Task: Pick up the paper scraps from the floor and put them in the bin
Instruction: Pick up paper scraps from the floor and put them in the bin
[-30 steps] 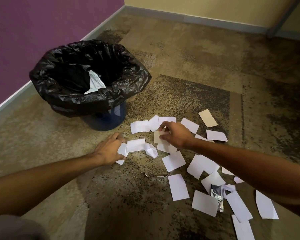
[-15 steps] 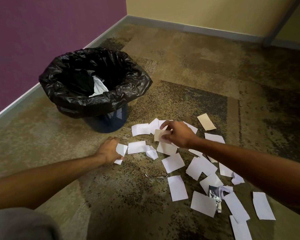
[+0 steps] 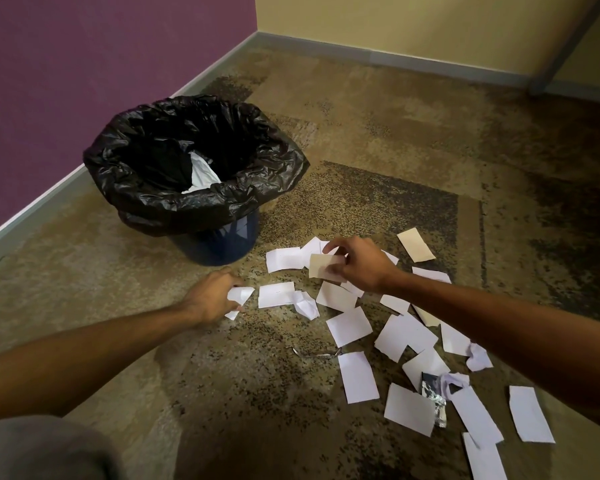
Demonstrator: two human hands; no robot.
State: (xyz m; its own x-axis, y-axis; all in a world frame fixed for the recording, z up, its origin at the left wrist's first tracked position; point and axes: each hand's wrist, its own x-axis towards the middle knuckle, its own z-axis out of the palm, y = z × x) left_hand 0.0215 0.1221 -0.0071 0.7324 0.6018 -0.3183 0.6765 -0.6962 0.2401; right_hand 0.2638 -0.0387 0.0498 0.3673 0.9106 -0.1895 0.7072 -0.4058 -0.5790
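Several white paper scraps (image 3: 349, 326) lie scattered over the carpet from the middle to the lower right. My left hand (image 3: 211, 296) is closed on a crumpled white scrap (image 3: 240, 296) just off the floor. My right hand (image 3: 357, 266) pinches a tan scrap (image 3: 321, 266) above the pile. The blue bin (image 3: 222, 242), lined with a black bag (image 3: 257, 174), stands to the upper left of both hands, with white paper (image 3: 201, 174) showing inside it.
A purple wall (image 3: 84, 81) with a grey skirting runs along the left, and a yellow wall (image 3: 430, 22) along the back. A silver foil wrapper (image 3: 435, 403) and a thin metal piece (image 3: 312, 353) lie among the scraps. Another tan scrap (image 3: 415, 244) lies to the right of my right hand.
My left hand has closed on the white scrap and drawn it slightly left. My right hand has lifted the tan scrap off the pile. The camera has tilted up a little.
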